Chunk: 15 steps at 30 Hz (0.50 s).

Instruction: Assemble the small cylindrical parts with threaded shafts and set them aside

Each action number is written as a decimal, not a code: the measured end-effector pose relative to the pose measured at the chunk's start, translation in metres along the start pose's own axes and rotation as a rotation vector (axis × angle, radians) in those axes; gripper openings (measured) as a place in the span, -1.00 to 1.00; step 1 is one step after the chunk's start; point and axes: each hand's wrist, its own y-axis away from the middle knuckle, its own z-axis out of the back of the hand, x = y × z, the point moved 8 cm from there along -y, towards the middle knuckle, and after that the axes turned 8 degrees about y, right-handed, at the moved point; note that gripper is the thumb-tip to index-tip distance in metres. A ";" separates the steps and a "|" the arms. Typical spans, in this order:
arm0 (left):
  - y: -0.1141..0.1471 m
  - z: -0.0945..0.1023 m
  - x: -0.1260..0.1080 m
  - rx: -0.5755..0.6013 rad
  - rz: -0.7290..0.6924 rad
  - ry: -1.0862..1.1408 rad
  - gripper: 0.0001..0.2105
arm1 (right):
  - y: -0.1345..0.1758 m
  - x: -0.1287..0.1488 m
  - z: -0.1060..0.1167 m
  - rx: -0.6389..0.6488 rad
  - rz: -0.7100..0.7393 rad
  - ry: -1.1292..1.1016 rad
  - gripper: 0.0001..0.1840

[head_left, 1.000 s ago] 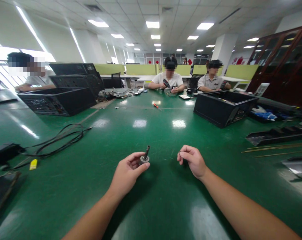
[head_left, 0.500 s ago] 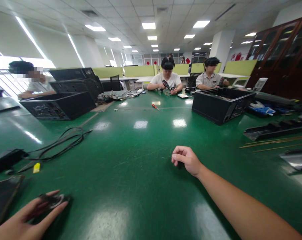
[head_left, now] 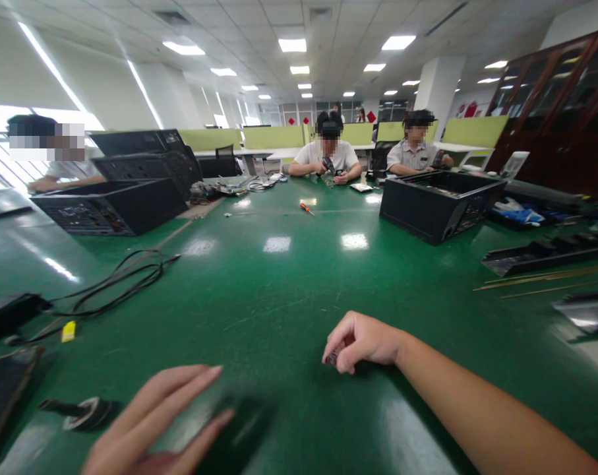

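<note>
My left hand (head_left: 163, 415) reaches over the green table (head_left: 259, 303) with its fingers stretched apart and nothing between them. It is slightly blurred. Left of it, a dark round part with a light ring and a stubby cylinder sticking out (head_left: 88, 413) rests on the table; I cannot tell its exact kind. My right hand (head_left: 362, 343) is closed low over the table to the right of the middle. Its thumb and fingers pinch a small mottled piece (head_left: 333, 357), mostly hidden by the fingers.
Black computer cases (head_left: 115, 206) stand at the back left, another case (head_left: 440, 204) at the back right. An orange screwdriver (head_left: 306, 208) lies ahead. Looped black cable (head_left: 130, 284) and a dark panel (head_left: 6, 389) are left; metal strips (head_left: 546, 254) and thin rods (head_left: 540, 284) right. Several people sit beyond.
My left hand has let go of the dark round part and moved right, fingers opening. My right hand has come nearer and turned downward, the small piece now showing in its fingers.
</note>
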 end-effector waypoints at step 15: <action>-0.069 -0.086 -0.075 0.158 -0.200 0.252 -0.82 | -0.001 -0.009 0.000 0.149 0.006 -0.128 -0.51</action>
